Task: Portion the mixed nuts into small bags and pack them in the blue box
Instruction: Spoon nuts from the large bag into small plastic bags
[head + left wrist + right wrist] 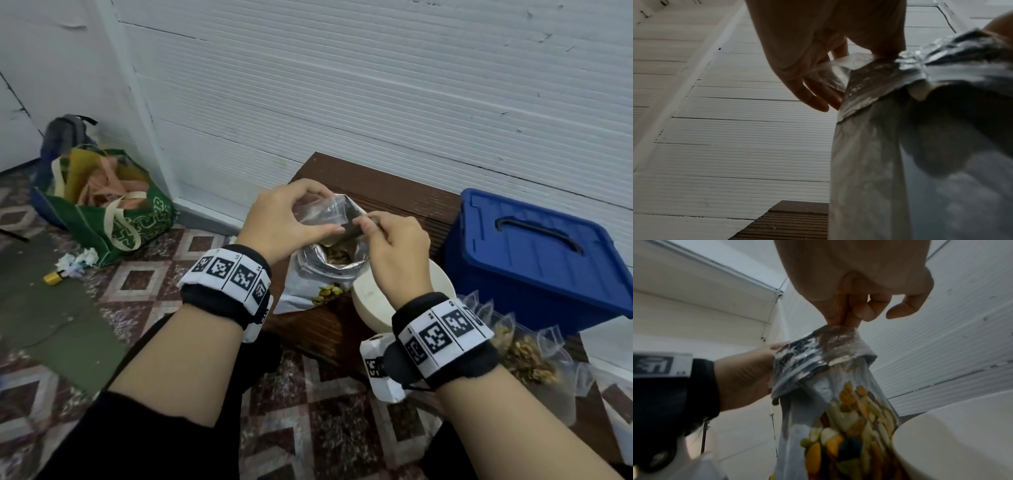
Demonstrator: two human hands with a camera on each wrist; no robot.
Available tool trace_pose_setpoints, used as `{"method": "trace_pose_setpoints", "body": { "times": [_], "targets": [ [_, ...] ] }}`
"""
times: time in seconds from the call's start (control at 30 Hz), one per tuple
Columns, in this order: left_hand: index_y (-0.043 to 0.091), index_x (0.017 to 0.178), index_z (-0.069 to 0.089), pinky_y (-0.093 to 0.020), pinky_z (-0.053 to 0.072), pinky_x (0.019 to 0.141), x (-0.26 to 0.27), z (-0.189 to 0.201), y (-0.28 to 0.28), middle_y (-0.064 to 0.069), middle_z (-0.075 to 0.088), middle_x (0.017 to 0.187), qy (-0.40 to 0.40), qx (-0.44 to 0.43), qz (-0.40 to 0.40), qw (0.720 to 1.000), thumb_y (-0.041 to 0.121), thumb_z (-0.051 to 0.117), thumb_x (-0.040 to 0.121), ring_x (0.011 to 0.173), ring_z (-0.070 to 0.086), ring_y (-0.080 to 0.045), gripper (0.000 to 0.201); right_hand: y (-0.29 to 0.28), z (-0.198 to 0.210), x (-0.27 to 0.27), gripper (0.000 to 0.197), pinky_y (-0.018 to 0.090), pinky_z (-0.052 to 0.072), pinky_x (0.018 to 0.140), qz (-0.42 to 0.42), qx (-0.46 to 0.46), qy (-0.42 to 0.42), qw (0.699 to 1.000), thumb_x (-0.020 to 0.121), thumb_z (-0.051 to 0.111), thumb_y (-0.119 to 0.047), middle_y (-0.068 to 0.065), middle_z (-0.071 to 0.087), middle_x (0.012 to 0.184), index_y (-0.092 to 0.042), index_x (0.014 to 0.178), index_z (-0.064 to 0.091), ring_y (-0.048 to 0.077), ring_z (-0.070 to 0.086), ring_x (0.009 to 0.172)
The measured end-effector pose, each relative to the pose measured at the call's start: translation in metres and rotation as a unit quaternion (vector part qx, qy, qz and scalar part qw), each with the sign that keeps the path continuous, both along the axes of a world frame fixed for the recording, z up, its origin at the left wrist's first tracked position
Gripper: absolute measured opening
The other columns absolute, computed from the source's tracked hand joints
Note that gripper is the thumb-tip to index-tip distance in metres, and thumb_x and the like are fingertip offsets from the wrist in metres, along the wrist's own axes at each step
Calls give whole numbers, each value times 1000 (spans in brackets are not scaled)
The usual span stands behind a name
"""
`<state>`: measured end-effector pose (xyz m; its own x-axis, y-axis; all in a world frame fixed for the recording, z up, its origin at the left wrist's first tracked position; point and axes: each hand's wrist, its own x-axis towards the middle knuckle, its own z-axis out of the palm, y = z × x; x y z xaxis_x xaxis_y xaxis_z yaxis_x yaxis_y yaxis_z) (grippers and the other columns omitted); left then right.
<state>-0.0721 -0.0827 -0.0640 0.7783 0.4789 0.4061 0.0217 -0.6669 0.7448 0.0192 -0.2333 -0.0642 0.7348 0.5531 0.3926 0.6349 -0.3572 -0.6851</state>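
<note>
The head view looks down from above the nut bag (320,274) on the surface (387,192); both wrist views look up from close beneath it (869,146) (838,410), sharing its foil mouth

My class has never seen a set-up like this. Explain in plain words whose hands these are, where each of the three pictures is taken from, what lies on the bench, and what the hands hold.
No machine here: a person works with bare hands, wearing patterned bands with a small camera on each wrist. The wide picture comes from a head camera looking down; the other two look up along each hand.

On the dark wooden bench stand an opened foil nut bag, a white bowl and a closed blue box. Small bags already filled with nuts lie in front of the box.

The left hand and the right hand both pinch a small clear bag above the nut bag. It looks empty, probably about to be filled.
</note>
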Motion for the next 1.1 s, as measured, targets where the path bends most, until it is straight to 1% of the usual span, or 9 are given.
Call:
{"method": "trace_pose_setpoints", "body": {
  "times": [0.13,0.3,0.4,0.47,0.57,0.67,0.83,1.03,1.1],
  "targets": [
    [35,99,64,-6,46,78,0,1,0,20,66,94,-5,0,-8,1000,38,87,63,91,60,9,43,-5,2,4,24,54,43,87,-28,52,-1,998,94,46,-25,-12,63,79,-28,83,68,27,59,90],
    [29,100,67,-7,47,75,0,0,-4,14,68,95,-29,-15,-11,999,36,87,62,91,61,6,44,-11,-1,1,23,34,25,81,-7,-9,-30,999,98,49,-21,-15,60,88,-25,90,70,14,45,93],
    [27,101,67,-7,47,73,0,1,-6,16,67,94,-28,-9,-16,999,35,87,63,90,60,9,44,-10,-6,-2,25,48,37,93,3,19,19,1000,97,50,-22,-19,62,83,-36,81,65,18,55,96],
    [28,100,66,-7,47,73,0,2,-7,18,66,93,-27,-5,-20,999,33,87,63,90,59,11,43,-10,-6,-1,29,50,43,93,-17,55,70,996,95,50,-25,-17,65,77,-41,75,62,17,61,90],
    [27,101,67,-8,49,74,0,1,-8,18,66,94,-30,-4,-21,999,32,88,63,90,60,10,44,-13,-1,0,26,30,47,83,-53,95,137,985,96,51,-17,-13,64,71,-28,79,68,6,59,76],
    [25,103,68,-7,48,77,1,0,-7,19,65,95,-31,3,-13,999,35,87,63,91,60,9,45,-15,1,5,24,10,39,67,-94,129,177,971,96,50,-14,-6,65,74,-18,84,70,7,59,76],
    [29,106,68,-5,44,80,0,1,-4,23,63,95,-28,12,21,999,40,84,64,91,57,13,46,-16,9,14,25,24,42,70,-145,150,223,952,96,47,-14,-1,64,70,-17,83,69,6,56,69],
    [30,105,67,-1,42,75,-7,9,3,23,65,94,-15,-28,32,999,41,83,64,86,57,18,46,-20,22,29,28,8,35,60,-171,161,221,947,97,45,-14,-13,61,69,-6,91,72,-21,50,59],
    [31,105,67,1,40,73,-10,12,2,21,65,95,-6,-37,21,999,40,83,63,86,56,19,46,-23,28,33,29,6,35,57,-175,164,211,948,97,44,-12,-14,60,68,-5,90,72,-20,50,60]
  ]
}}
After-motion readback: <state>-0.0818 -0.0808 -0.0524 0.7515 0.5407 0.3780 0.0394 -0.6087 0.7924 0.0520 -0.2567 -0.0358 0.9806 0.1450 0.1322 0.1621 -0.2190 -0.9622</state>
